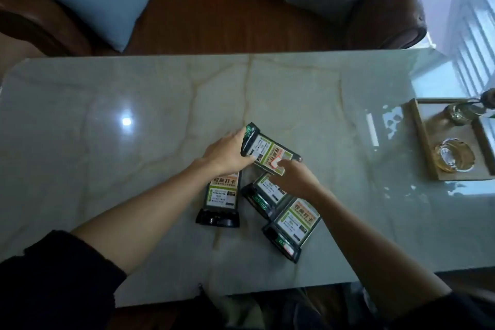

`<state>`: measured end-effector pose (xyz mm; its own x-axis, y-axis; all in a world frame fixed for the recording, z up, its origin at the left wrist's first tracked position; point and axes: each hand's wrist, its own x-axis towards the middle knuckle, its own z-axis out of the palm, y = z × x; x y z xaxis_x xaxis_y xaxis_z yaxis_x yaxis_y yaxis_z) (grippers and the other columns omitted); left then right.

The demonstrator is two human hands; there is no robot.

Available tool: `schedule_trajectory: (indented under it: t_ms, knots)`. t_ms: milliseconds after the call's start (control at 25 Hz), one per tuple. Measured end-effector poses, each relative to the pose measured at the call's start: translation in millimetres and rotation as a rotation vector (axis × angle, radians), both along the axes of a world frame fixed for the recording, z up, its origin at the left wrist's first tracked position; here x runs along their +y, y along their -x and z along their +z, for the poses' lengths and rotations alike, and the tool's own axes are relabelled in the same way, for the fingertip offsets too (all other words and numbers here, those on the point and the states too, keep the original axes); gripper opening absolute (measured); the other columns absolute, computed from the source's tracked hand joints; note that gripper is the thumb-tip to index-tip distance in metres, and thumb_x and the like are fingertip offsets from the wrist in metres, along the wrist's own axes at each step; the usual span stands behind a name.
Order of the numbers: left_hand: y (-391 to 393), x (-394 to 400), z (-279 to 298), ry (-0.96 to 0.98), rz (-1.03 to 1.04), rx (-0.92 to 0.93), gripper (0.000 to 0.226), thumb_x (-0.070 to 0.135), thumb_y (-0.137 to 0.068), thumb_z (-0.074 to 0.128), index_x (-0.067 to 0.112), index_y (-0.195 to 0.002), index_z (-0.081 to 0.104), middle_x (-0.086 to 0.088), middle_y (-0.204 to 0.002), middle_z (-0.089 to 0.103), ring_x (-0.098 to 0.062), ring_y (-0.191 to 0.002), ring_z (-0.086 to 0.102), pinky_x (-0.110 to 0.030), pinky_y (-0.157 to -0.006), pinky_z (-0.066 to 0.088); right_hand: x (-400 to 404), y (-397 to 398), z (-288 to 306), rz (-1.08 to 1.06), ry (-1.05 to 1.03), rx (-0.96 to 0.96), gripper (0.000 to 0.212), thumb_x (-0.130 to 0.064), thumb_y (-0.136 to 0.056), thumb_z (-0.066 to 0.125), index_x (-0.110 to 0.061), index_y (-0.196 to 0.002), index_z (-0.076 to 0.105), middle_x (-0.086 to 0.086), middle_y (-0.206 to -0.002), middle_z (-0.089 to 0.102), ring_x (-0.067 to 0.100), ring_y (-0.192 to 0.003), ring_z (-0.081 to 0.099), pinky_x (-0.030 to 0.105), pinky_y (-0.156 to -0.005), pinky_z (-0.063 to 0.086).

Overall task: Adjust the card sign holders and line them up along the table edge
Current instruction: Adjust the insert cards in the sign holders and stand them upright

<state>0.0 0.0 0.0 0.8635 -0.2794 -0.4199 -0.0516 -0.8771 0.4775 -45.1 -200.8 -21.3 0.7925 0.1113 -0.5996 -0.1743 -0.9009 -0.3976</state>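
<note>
Several card sign holders with black bases and green-and-white printed cards lie near the middle of the marble table (107, 142). My left hand (227, 154) grips the black base end of one raised sign holder (263, 149). My right hand (297, 178) pinches the card end of the same holder. Below them, a second holder (221, 199) lies flat with its base toward me. A third holder (263, 195) sits partly under my right wrist. A fourth holder (293, 226) lies tilted to the right of it, close to the near table edge.
A wooden tray (426, 142) at the right holds a glass ashtray (454, 154) and a small glass jar (460, 112). A brown sofa (214, 19) with two blue cushions stands beyond the table's far edge. Bright window blinds are at the upper right.
</note>
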Motion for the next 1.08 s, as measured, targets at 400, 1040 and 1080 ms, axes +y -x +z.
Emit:
schedule_trajectory:
  t_ms: [400, 1040, 1080]
  knots:
    - [-31, -25, -42, 0.057, 0.224, 0.082, 0.044, 0.041, -0.087, 0.068, 0.015, -0.119, 0.053, -0.008, -0.108, 0.064, -0.027, -0.094, 0.065, -0.045, -0.081, 0.058, -25, 5, -44, -0.992, -0.409, 0.208, 0.011, -0.014, -0.085, 0.073, -0.008, -0.086, 0.063, 0.004, -0.074, 0.064, 0.014, -0.059, 0.061, 0.036, -0.067, 0.06]
    - [-77, -36, -69, 0.165, 0.566, 0.148, 0.021, 0.024, -0.095, 0.06, 0.011, -0.109, 0.052, -0.008, -0.103, 0.066, -0.028, -0.093, 0.065, -0.044, -0.082, 0.056, -74, -99, -19, -0.992, -0.575, -0.019, 0.021, 0.009, -0.083, 0.063, -0.008, -0.093, 0.058, 0.019, -0.096, 0.069, 0.029, -0.074, 0.068, 0.039, -0.065, 0.058]
    - [-80, -37, -69, 0.178, 0.58, 0.171, 0.023, 0.026, -0.095, 0.06, 0.01, -0.11, 0.053, -0.009, -0.106, 0.066, -0.028, -0.097, 0.064, -0.044, -0.085, 0.055, -74, -112, -11, -0.942, -0.57, -0.096, 0.018, 0.008, -0.083, 0.064, -0.008, -0.09, 0.063, 0.017, -0.09, 0.07, 0.027, -0.07, 0.066, 0.039, -0.064, 0.056]
